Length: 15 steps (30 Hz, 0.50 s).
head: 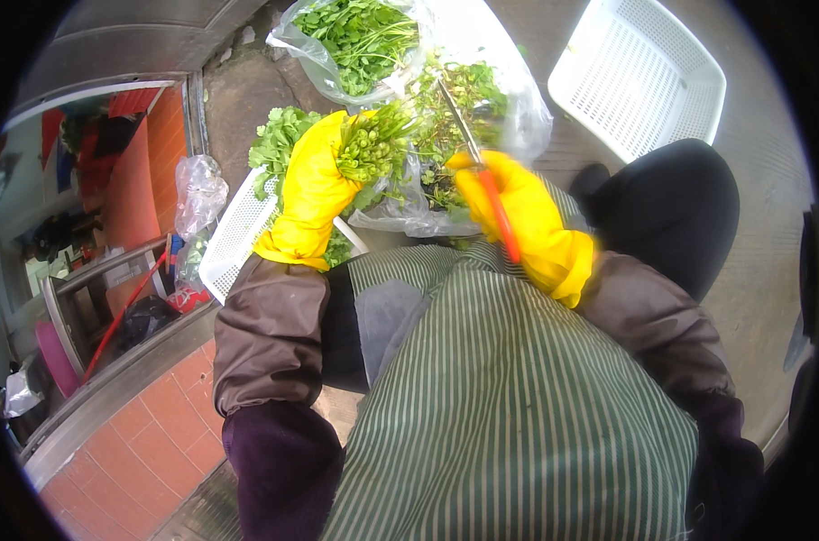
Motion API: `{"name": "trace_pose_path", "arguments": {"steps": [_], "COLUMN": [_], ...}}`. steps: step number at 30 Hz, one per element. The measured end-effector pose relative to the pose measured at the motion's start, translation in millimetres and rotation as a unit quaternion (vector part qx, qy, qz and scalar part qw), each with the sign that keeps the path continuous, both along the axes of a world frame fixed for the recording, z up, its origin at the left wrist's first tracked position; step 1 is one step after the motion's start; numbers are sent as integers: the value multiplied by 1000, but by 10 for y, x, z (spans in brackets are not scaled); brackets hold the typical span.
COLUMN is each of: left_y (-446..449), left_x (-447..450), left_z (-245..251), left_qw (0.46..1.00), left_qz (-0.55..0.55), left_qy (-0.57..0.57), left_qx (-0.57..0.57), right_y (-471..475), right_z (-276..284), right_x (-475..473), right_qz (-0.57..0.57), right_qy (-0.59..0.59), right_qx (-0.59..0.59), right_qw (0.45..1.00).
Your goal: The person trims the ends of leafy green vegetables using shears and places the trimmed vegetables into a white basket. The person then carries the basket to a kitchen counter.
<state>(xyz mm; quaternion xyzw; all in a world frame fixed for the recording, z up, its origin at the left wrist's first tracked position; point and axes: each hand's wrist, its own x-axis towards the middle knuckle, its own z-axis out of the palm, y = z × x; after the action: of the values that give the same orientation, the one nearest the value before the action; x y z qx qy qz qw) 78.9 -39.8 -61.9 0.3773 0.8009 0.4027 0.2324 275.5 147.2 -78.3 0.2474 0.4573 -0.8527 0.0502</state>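
My left hand (321,182), in a yellow rubber glove, grips a bunch of leafy herb stems (372,149) that looks like coriander. Its stem ends face right, and its leaves (277,142) spread out left of the glove. My right hand (518,206), gloved the same way, holds a cutting tool with a red-orange handle (497,209). The narrow metal blade points up and away, apart from the bunch; whether it is a knife or scissors is unclear. Below and between the hands, trimmed and yellowing scraps (457,101) lie on a clear plastic bag (416,209).
An opened plastic bag of green herbs (362,40) lies ahead. A white perforated basket (237,237) with greens stands under my left arm; another white basket (633,74) is at far right. A metal door sill (125,379) runs along the left. My striped apron (518,392) covers my lap.
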Motion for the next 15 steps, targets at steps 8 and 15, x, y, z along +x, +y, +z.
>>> {"name": "trace_pose_path", "arguments": {"steps": [8, 15], "left_y": [72, 237], "left_x": [132, 354], "left_z": [182, 399], "left_qw": [917, 844], "left_qz": [117, -3], "left_qy": [-380, -534], "left_qx": [23, 41], "right_y": [37, 135], "right_z": [-14, 11], "right_x": [-39, -479], "right_qz": [-35, -64], "right_qy": [52, -3], "right_qx": [14, 77], "right_qw": [998, 995]}}
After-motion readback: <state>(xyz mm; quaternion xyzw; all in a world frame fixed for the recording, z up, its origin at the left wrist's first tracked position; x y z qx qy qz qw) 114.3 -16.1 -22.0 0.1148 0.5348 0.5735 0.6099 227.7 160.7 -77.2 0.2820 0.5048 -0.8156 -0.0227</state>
